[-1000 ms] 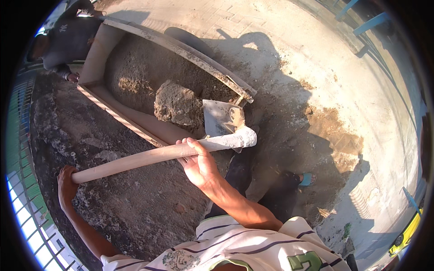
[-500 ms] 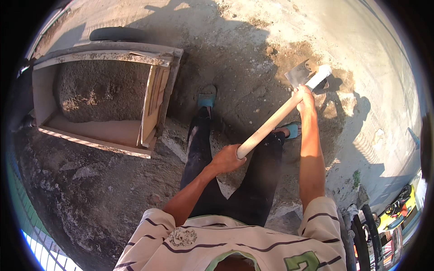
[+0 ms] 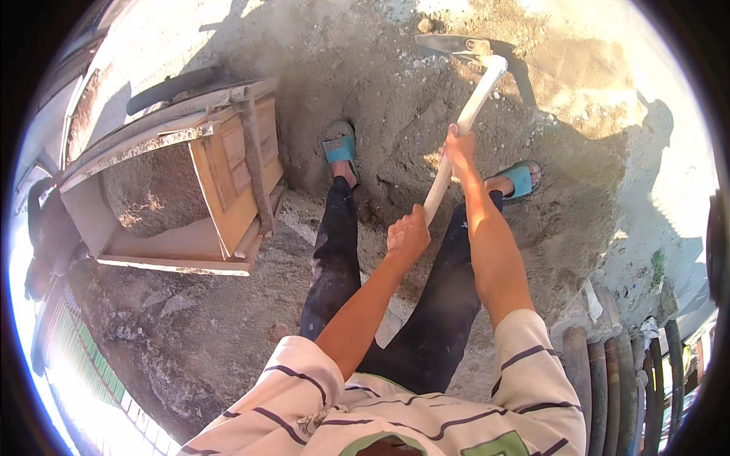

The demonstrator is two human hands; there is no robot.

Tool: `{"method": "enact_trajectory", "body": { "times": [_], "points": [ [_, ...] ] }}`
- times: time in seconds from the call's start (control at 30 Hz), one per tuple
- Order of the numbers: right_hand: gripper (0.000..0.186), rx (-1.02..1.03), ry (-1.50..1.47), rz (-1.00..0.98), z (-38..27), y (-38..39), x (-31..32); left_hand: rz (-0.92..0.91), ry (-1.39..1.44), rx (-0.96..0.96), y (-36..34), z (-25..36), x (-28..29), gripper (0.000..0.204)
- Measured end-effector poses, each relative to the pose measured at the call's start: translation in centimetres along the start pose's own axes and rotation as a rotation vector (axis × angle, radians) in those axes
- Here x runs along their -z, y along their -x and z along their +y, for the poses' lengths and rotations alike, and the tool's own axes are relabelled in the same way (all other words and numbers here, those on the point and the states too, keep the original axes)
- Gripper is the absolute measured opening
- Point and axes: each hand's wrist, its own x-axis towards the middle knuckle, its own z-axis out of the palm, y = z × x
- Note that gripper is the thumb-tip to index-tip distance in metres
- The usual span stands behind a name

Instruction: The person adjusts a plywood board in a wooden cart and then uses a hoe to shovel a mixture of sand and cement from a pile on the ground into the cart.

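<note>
Two-handed hold on a hoe. The left hand (image 3: pixel 408 234) is closed around the butt end of the pale wooden handle (image 3: pixel 477 100); the right hand (image 3: pixel 458 148) is wrapped about it farther up. From the hands the shaft runs forward, away from the wearer, to the hoe's metal blade (image 3: pixel 450 44), seen nearly edge-on over the loose soil (image 3: pixel 563 72); whether it touches the ground cannot be told, and no load is evident on it. Sandalled feet stand apart, the left sandal (image 3: pixel 340 148) and right sandal (image 3: pixel 519 182) flanking the shaft's line. Farther left, well apart from the blade, stands a wooden box (image 3: pixel 217 178) holding a dark heap (image 3: pixel 152 186), with some bare floor along its near side. Judged from this arrangement, filling is well begun but incomplete: the box is partly loaded, while plenty of loose soil lies ungathered. Beyond the box, at the far left, a co-worker (image 3: pixel 55 235) appears indistinctly.
</note>
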Motion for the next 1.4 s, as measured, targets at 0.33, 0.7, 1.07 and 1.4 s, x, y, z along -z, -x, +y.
{"method": "enact_trajectory", "body": {
  "times": [0.33, 0.7, 1.07, 1.4],
  "points": [
    [0.037, -0.493, 0.137, -0.061, 14.3, 14.2, -1.6, -0.321, 0.107, 0.26, 12.5, -5.7, -4.2, 0.042],
    [0.022, -0.474, -0.696, -0.307, 6.8, 18.4, -0.6, -0.219, 0.204, -0.119, 20.3, -8.6, 13.5, 0.032],
    [0.026, -0.34, -0.837, -0.059, -9.7, 32.4, -12.9, -0.27, 0.076, -0.135, 40.4, -29.0, 41.0, 0.03],
    [0.035, -0.928, -0.898, -1.061, -19.7, 64.9, -52.6, 1.265, -0.707, 0.524, 66.1, -67.4, 53.7, 0.043]
  ]
}}
